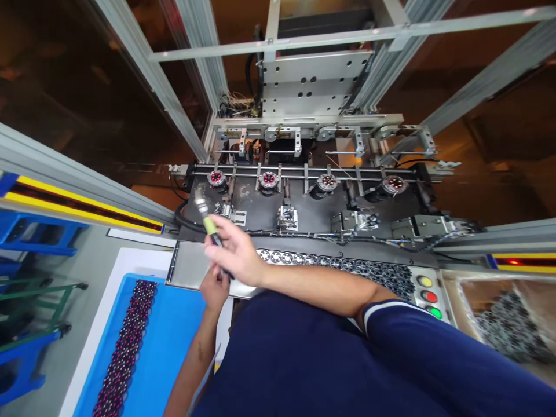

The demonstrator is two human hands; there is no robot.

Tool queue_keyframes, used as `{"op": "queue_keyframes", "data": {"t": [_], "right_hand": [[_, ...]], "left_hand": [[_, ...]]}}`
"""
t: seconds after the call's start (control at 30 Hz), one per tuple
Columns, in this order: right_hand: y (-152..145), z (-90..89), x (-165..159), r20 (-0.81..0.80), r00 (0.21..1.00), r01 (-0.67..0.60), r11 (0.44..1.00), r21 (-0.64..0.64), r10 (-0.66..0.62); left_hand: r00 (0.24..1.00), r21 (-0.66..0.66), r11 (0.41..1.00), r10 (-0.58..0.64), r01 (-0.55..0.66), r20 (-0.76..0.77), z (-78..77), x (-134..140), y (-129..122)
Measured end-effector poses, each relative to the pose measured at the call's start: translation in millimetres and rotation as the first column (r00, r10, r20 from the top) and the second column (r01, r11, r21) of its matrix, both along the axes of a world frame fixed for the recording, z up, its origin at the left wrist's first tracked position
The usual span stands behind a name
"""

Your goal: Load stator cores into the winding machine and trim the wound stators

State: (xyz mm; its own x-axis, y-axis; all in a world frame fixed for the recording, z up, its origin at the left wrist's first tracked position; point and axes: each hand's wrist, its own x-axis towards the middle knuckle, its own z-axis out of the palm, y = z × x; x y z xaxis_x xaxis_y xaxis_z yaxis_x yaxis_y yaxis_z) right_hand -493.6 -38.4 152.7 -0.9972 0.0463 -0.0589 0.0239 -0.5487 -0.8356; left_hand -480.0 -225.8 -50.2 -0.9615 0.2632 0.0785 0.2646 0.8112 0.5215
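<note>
My right hand [237, 252] reaches across my body to the left and grips a small tool [207, 220] with a yellow-green handle and a metal tip, pointing up toward the leftmost wound stator [216, 179] on the black machine bed [304, 211]. My left hand [214, 288] sits just below it at the edge of the metal shelf [189, 266], partly hidden by the right hand; what it holds cannot be seen. Three more wound stators [269, 180] sit in a row to the right.
A row of bare stator cores [347, 267] lies along the shelf front. Yellow, red and green buttons [430, 297] are at the right, beside a box of parts [508, 321]. A blue tray [169, 347] holding wound stators [125, 347] lies at lower left. Aluminium frame posts surround the machine.
</note>
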Motion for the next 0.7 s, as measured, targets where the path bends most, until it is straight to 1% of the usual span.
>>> {"op": "queue_keyframes", "data": {"t": [0.07, 0.13, 0.2, 0.27, 0.37, 0.47, 0.7], "right_hand": [[27.0, -15.9, 0.2, 0.157, 0.976, 0.148, 0.989, 0.015, -0.149], [46.0, -35.3, -9.4, 0.277, 0.921, 0.272, 0.961, 0.048, -0.275], [54.8, -51.1, -21.4, 0.329, 0.881, 0.346, 0.937, 0.044, -0.341], [55.7, -59.6, -31.9, 0.338, 0.861, 0.399, 0.917, 0.015, -0.380], [52.9, -61.4, -43.0, 0.357, 0.833, 0.461, 0.887, -0.026, -0.423], [53.5, -61.2, -48.7, 0.381, 0.807, 0.504, 0.863, -0.044, -0.451], [57.1, -65.6, -51.8, 0.417, 0.787, 0.515, 0.856, -0.041, -0.454]], "left_hand": [[0.999, -0.018, 0.999, 0.037, -0.037, -0.018, 5.3, -0.9, 3.1], [0.997, -0.040, 0.997, 0.063, -0.065, -0.048, 12.1, -2.4, 7.2], [0.995, -0.062, 0.996, 0.062, -0.067, -0.078, 19.1, -4.1, 11.4], [0.993, -0.085, 0.995, 0.048, -0.057, -0.105, 24.8, -5.9, 14.8], [0.992, -0.117, 0.993, 0.017, -0.032, -0.128, 29.5, -8.6, 17.6], [0.992, -0.137, 0.990, 0.006, -0.023, -0.129, 30.4, -10.0, 18.4], [0.995, -0.147, 0.988, 0.040, -0.052, -0.086, 29.9, -9.5, 17.4]]}}
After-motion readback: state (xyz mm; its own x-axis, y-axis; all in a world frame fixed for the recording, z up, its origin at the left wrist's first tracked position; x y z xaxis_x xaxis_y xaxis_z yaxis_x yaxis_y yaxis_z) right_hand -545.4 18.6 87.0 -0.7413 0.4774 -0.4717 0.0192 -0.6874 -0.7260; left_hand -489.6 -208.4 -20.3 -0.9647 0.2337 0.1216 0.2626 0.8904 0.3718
